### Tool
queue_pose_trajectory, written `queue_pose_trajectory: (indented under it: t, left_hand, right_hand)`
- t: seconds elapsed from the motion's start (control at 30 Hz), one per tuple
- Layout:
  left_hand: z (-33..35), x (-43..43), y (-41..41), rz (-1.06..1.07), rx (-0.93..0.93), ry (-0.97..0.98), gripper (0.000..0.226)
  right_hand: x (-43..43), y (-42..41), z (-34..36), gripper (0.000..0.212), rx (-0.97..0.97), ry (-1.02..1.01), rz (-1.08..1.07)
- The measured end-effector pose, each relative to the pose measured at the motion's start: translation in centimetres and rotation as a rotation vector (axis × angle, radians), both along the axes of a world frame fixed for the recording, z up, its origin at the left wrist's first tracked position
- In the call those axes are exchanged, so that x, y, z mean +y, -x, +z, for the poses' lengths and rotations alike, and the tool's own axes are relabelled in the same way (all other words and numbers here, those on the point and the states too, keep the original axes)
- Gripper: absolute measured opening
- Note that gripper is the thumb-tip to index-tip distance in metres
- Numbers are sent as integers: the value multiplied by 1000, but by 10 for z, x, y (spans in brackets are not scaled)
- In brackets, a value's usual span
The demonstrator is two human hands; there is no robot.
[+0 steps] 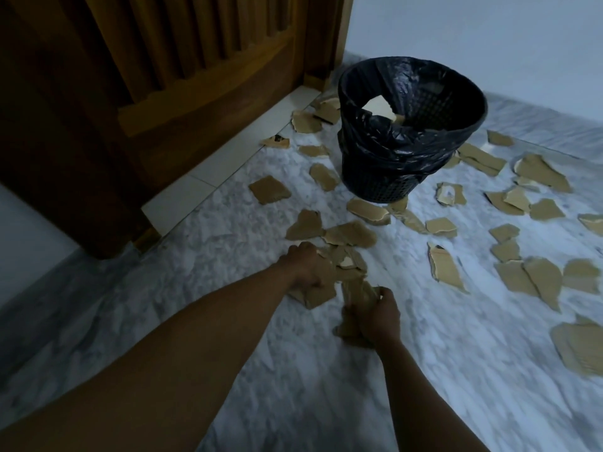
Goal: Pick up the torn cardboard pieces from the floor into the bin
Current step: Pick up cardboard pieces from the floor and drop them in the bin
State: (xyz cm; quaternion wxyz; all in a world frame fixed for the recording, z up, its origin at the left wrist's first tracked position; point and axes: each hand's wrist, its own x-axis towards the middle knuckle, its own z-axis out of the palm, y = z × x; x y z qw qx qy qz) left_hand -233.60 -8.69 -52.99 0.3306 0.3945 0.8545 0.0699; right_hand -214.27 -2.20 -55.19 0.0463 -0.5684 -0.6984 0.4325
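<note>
Several torn brown cardboard pieces [541,275] lie scattered over the marble floor, most of them to the right of and around the bin. The black mesh bin [463,102] with a black plastic liner stands upright at the upper middle, with a few pieces inside. My left hand [308,267] grips a bunch of cardboard pieces [347,259] low over the floor. My right hand [380,316] holds another bunch of cardboard pieces [355,293] just below and right of the left hand. Both hands are in front of the bin, well short of it.
A dark wooden door [137,102] and its frame fill the upper left, with a white threshold strip [208,171] at its foot. A pale wall [489,34] runs behind the bin. Bare marble floor [310,386] lies near me.
</note>
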Motion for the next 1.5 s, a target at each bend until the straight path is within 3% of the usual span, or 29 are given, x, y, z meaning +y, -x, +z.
queue_pose_trajectory:
  t: [0.23,0.43,0.6,0.67,0.73,0.87,1.03,1.2,1.33,1.43,1.5]
  left_hand:
    - [-1,5,-11,-101,-11,25,104]
    - [-2,-8,-19,-70,-68,-2,117]
    - [-5,-14,-28,-209,-79,223,114]
    - [-1,-15,-30,-178,-116,143,117]
    - [3,-15,-30,-135,-177,33,106]
    - [6,-17,-28,3,-272,-135,47]
    - [14,-32,15,162,-333,-201,20]
    - [7,-64,54,406,-224,-232,29]
    - [-7,-80,56,534,-109,-261,49]
    - [-16,-84,56,579,-237,-159,63]
    - [-18,-85,56,487,-257,-66,84]
  right_hand:
    - [7,4,-4,47,25,29,43]
    - [8,2,0,55,-19,34,157]
    - [7,2,1,59,-54,35,271]
    - [6,1,2,65,-63,35,282]
    - [5,0,2,66,-56,27,290]
    - [6,-3,4,50,-14,25,326]
    - [20,-8,22,20,71,175,183]
    - [25,14,40,20,148,130,153]
    - [17,55,38,80,-51,72,229]
    - [4,71,26,66,-263,-88,456]
    - [-1,77,21,62,-330,-170,487]
